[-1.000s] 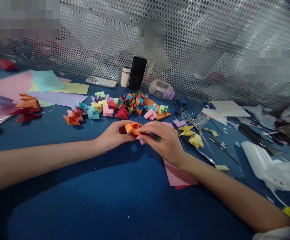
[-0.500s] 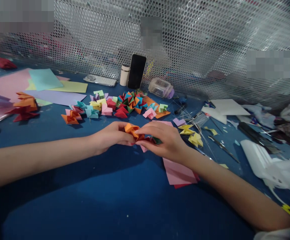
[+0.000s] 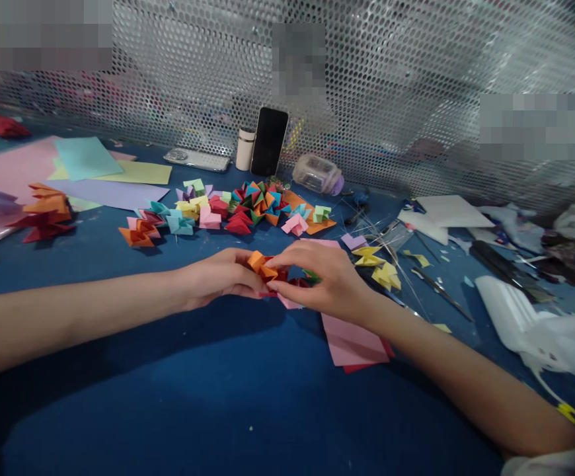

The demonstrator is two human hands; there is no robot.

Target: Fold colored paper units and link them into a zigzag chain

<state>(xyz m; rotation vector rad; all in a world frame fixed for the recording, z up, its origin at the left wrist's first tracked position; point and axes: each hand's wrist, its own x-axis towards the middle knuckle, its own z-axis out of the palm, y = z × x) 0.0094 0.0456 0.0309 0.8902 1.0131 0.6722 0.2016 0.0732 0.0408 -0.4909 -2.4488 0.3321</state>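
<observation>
My left hand and my right hand meet at the middle of the blue table. Between them is a folded orange paper piece, pinched by the fingers of my left hand. My right hand is curled over a cluster of red, green and pink folded paper pieces, thumb and fingers closed on it. The orange piece touches that cluster. A stack of pink paper sheets lies under my right wrist.
A row of folded coloured paper pieces lies beyond my hands. Coloured sheets and orange-red folded shapes are far left. A black phone leans on the mesh wall. Yellow folded pieces, scissors and white clutter sit right.
Both hands have stayed together at the table's middle, working the orange piece closer against the red-green cluster. The view has shifted slightly.
</observation>
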